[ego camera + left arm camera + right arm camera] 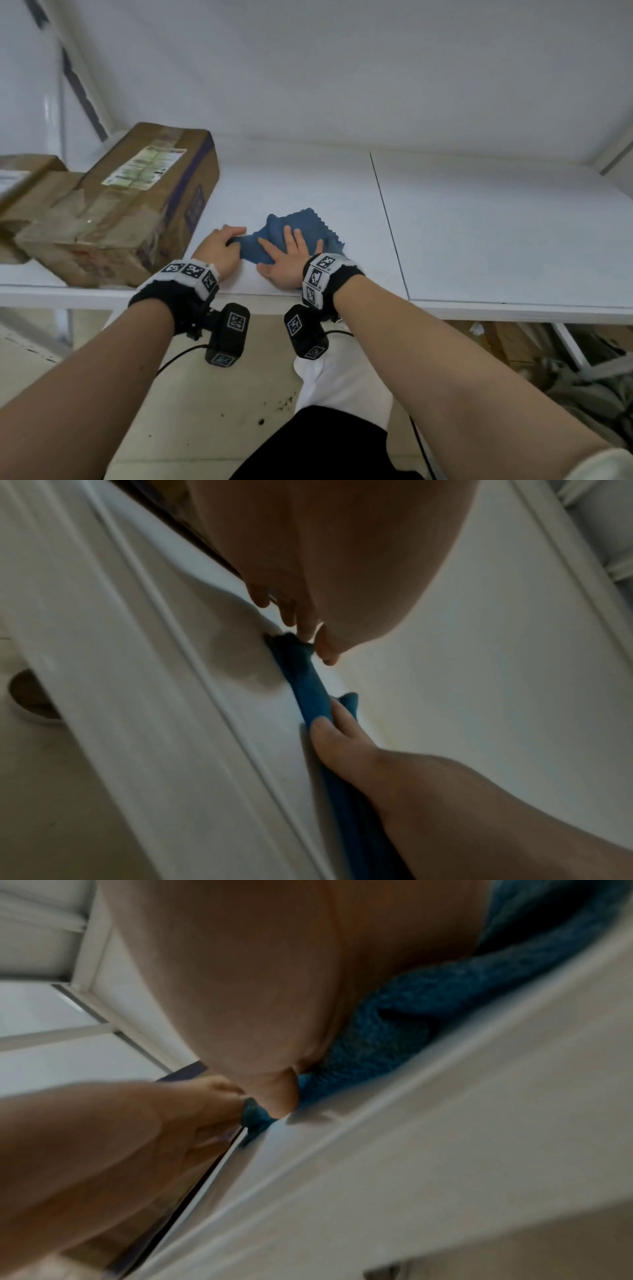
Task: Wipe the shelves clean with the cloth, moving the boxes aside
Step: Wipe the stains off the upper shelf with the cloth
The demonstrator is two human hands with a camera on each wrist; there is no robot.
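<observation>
A blue cloth [301, 228] lies bunched near the front edge of the white shelf [479, 226]. My left hand [228, 241] pinches the cloth's left corner between thumb and curled fingers; in the left wrist view the same pinch [303, 639] shows on the cloth [308, 685]. My right hand [291, 251] lies flat on top of the cloth with fingers spread. From the right wrist, its palm covers the cloth [411, 1015], and the left hand [192, 1107] grips the corner. A taped cardboard box [137, 205] stands just left of my left hand.
A second, smaller cardboard box [24, 178] sits at the far left beside the big one. A seam [390, 226] splits the shelf into two panels, and the right panel is bare. Below the shelf at the right lies clutter [555, 370]. A slotted upright [78, 78] stands at back left.
</observation>
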